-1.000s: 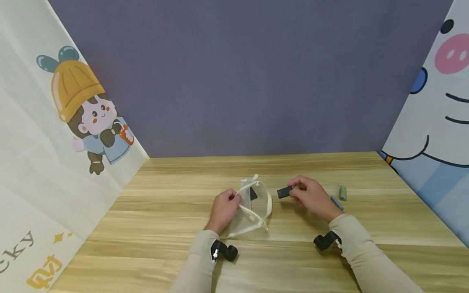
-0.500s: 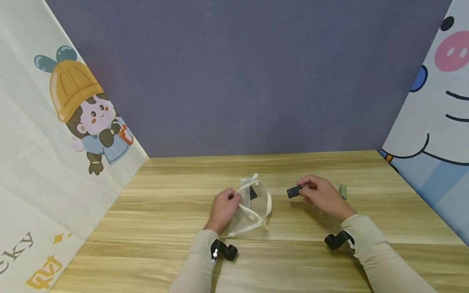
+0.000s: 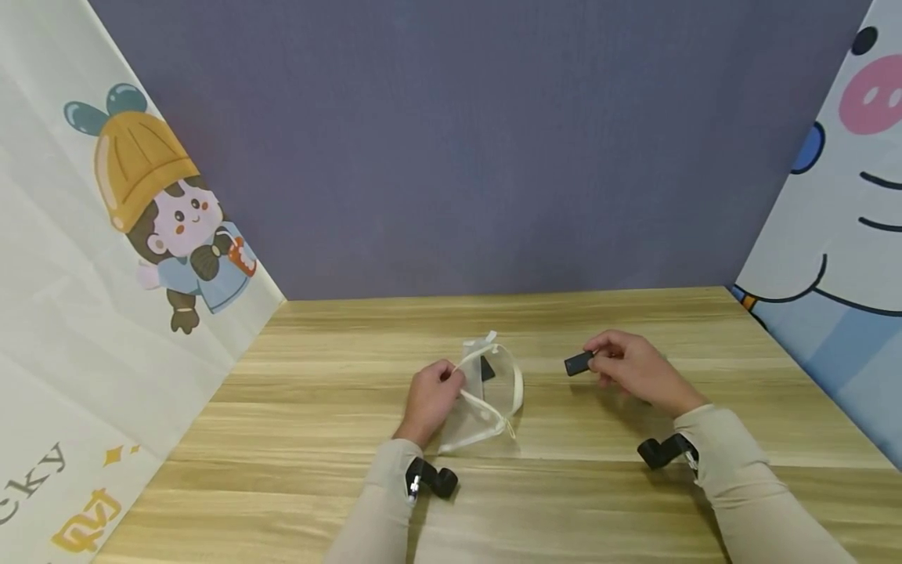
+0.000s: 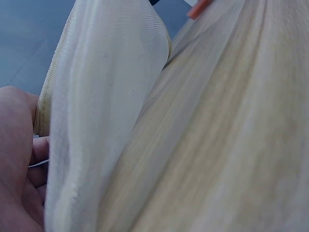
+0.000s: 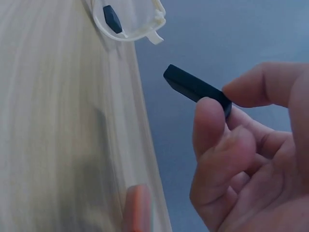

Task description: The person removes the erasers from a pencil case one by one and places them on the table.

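My left hand [image 3: 431,399] pinches the rim of a pale mesh drawstring bag [image 3: 470,427] standing on the wooden table. Its mouth is held apart, facing right. Through the mesh shows a black piece [image 3: 488,369], also visible inside the bag in the right wrist view. To the right of the bag, my right hand [image 3: 637,370] holds a small black rectangular block [image 3: 579,363] between thumb and fingers, raised above the table. The block [image 5: 195,87] sticks out past the fingertips, with a gap between it and the bag. White mesh [image 4: 106,87] fills much of the left wrist view.
An orange-ended object [image 5: 137,208] with a thin green edge is partly visible at the bottom of the right wrist view. The wooden table [image 3: 338,486] meets a grey-blue partition [image 3: 507,157] at the back. Printed side panels [image 3: 56,258] flank it.
My right hand has moved to the right with the black block, away from the bag. The green cylinder and grey piece on the right are now hidden behind it. My left hand stays at the bag.
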The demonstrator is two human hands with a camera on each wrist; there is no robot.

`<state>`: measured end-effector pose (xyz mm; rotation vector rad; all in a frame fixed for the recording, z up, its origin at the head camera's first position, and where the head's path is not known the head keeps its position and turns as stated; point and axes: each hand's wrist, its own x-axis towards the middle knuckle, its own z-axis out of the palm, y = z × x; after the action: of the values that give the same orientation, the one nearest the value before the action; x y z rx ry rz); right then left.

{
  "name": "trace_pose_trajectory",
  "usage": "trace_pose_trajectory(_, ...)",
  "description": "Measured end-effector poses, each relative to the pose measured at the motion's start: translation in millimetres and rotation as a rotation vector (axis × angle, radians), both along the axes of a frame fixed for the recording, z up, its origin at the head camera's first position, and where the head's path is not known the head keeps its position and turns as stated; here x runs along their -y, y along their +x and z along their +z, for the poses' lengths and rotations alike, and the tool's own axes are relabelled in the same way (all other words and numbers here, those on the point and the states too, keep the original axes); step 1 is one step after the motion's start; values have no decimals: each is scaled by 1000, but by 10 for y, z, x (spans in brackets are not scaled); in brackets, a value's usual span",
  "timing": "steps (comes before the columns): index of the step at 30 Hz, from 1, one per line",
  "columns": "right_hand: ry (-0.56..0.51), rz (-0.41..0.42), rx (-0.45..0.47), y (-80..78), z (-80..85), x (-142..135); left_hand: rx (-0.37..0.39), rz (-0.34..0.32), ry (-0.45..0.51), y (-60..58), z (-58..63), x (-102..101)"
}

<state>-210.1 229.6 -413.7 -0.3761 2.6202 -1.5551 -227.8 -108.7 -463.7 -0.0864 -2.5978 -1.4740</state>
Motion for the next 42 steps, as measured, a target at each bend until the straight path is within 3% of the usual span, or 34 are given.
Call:
trace_pose_trajectory(20, 37, 31, -11, -43, 21, -189, 0, 7, 7, -1, -10, 1)
trace_pose_trajectory(32, 98, 21, 22, -37, 31, -320, 9, 2, 26, 4, 23, -8)
trace_pose_trajectory(42, 117, 63, 71, -42, 41, -413, 8, -26, 28, 5, 18, 0)
